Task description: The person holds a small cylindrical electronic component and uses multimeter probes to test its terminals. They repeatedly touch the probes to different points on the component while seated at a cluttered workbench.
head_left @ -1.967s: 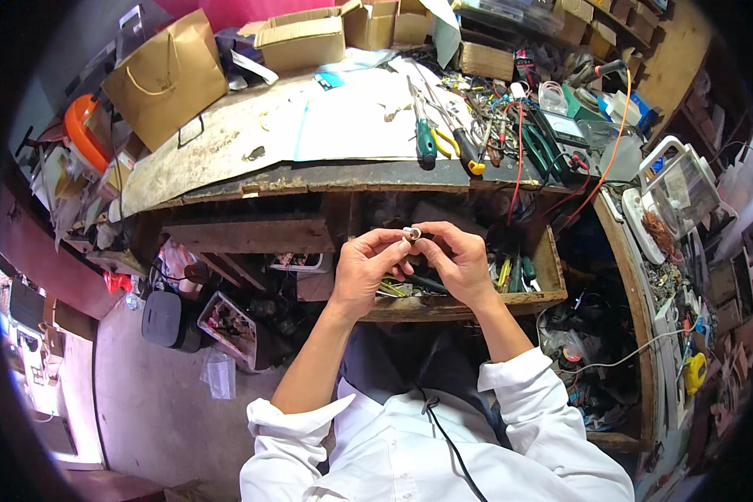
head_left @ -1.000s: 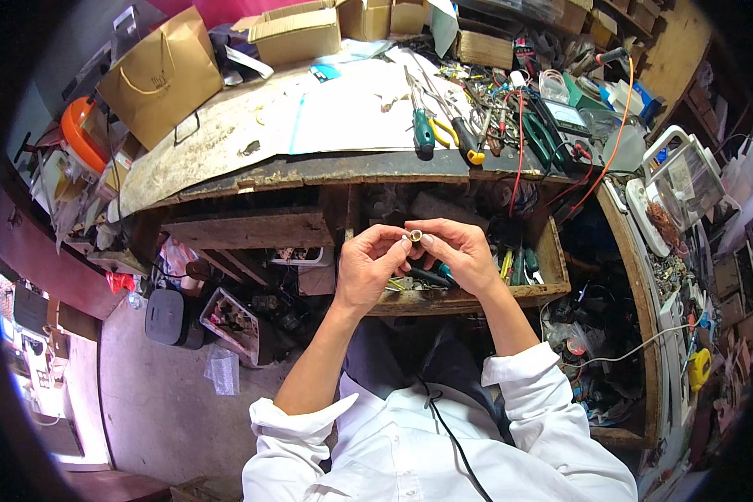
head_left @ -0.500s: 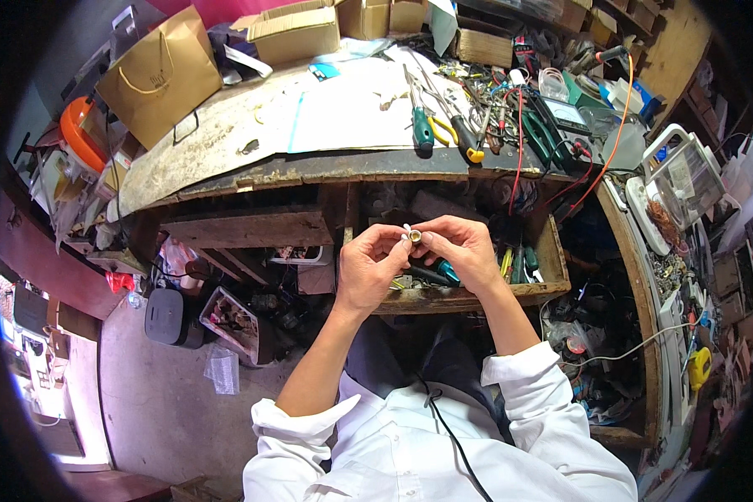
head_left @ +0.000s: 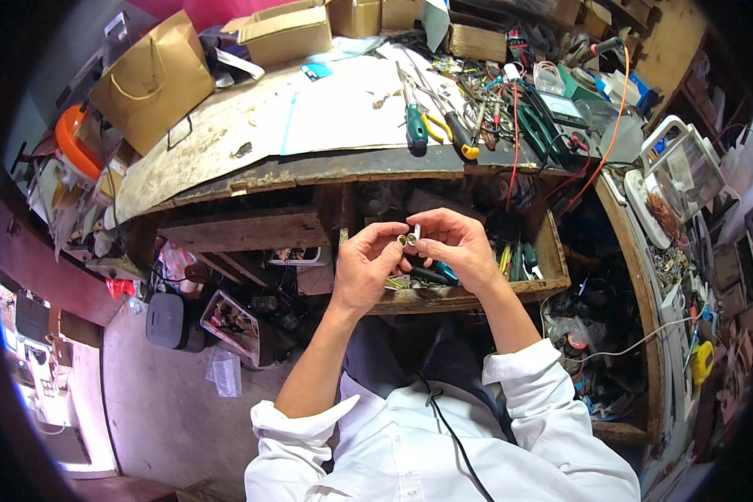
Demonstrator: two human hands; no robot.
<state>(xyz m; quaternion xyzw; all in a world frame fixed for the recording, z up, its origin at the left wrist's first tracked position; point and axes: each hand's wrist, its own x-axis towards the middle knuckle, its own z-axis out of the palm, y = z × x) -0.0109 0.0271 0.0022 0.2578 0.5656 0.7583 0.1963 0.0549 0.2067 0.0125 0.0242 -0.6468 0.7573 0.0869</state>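
- My left hand [head_left: 366, 272] and my right hand [head_left: 456, 249] meet above the open drawer [head_left: 477, 289] under the tabletop [head_left: 226, 155], each pinching a small metal part [head_left: 408, 238] between thumb and fingertips.
- The part looks like two short, light-coloured cylindrical pieces side by side, touching or nearly so; whether they are already joined is too small to tell.
- Both hands are closed on the part, not clenched: the left grips the nearer piece, and the right fingers curl over the top of the other.
- To do this well, I judge that I should keep the two pieces lined up end to end, press lightly and turn with the fingertips only, so nothing slips down into the clutter of the drawer.
- Holding it over the drawer rather than over the floor [head_left: 167, 402] seems wise: a dropped piece would be easier to find there.
- My left forearm comes up bare from the rolled white sleeve [head_left: 301, 422], wrist bent inward; my right forearm rises from the other side, wrist cocked, palm turned toward the left hand.
- A green-handled screwdriver [head_left: 415, 125] and yellow-handled pliers [head_left: 443, 125] lie on the tabletop well apart from my hands, untouched.
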